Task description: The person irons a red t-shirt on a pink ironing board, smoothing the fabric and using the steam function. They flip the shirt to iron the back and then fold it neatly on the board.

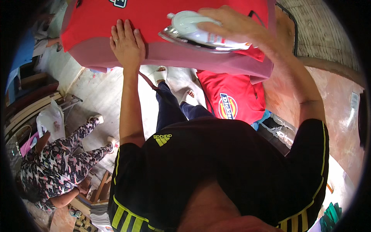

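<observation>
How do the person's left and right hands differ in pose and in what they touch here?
The left hand lies flat, fingers spread, palm down on the red garment; the right hand curls over the top of the white iron. The left hand sits near the board's front edge; the right hand is raised on the iron, off the cloth. Both reach over the same pink-covered board.

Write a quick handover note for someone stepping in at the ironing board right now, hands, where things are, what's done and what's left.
Left hand: flat, palm down on the red garment, pinning it to the pink ironing board.
Right hand: gripping the white iron, which is on the garment near the board's front edge.
Another red shirt lies below the board by the floor.
Done: garment spread on the board.
Left: pressing looks underway; how much is finished can't be told.
</observation>
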